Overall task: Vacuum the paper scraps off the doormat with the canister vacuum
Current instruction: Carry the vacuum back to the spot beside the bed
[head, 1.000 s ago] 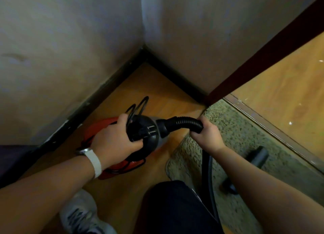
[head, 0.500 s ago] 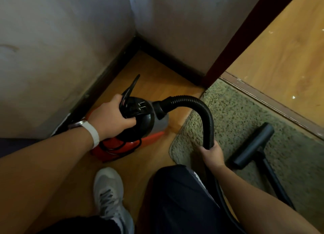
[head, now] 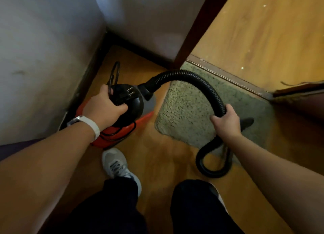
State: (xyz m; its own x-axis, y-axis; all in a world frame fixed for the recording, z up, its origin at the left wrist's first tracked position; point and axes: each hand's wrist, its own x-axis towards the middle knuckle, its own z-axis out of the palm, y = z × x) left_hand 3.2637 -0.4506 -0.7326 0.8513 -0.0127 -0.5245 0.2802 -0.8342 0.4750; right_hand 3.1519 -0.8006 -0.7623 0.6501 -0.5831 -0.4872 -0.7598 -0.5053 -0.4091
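Observation:
A red and black canister vacuum (head: 129, 109) sits on the wooden floor by the wall corner. My left hand (head: 103, 109) grips its black top, where a plug and looped cord rest. A black ribbed hose (head: 192, 81) arcs from the canister over the green doormat (head: 184, 111). My right hand (head: 226, 121) is closed around the hose above the mat. Below that hand the hose coils in a loop (head: 212, 162) on the floor. A dark nozzle tip (head: 247, 122) shows just past my right hand. I cannot make out any paper scraps on the mat.
White walls with dark skirting meet in a corner (head: 108, 34) behind the vacuum. A wooden door (head: 263, 32) with small white specks stands at the right, its threshold strip (head: 228, 74) along the mat. My shoes (head: 115, 165) and dark trousers are at the bottom.
My right hand has slid along the hose, away from the canister and further over the mat. The view has risen and pulled back. My left hand has stayed on the canister top.

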